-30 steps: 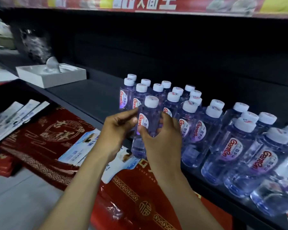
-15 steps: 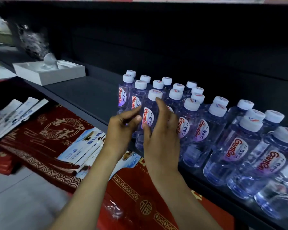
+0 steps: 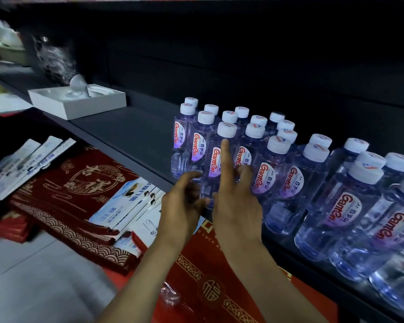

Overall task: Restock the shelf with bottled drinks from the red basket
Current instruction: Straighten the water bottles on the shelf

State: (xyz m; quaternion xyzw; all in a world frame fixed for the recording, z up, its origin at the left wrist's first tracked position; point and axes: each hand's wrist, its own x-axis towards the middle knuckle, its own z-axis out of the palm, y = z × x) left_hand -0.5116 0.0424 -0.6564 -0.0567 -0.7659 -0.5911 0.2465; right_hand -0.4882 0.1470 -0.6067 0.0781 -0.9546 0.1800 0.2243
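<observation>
Several clear water bottles with white caps and red-lettered labels stand in rows on the dark shelf (image 3: 131, 136). The front bottle (image 3: 216, 159) of the left group stands upright at the shelf's front edge. My right hand (image 3: 236, 206) is in front of it, its index finger straight up along the bottle's side, the other fingers loosely bent. My left hand (image 3: 184, 201) hovers just left of the bottle's base with relaxed, spread fingers, holding nothing. The red basket is out of view.
A white open box (image 3: 79, 103) sits on the shelf at the left, with bare shelf between it and the bottles. Below the shelf lie red patterned packages (image 3: 79, 187) and white-blue flat packs (image 3: 126, 201). A crinkled plastic bag (image 3: 54, 59) hangs behind the box.
Both hands have let go of the front bottle, which now stands on the shelf. The left hand has dropped lower and the right hand keeps only a raised finger against it.
</observation>
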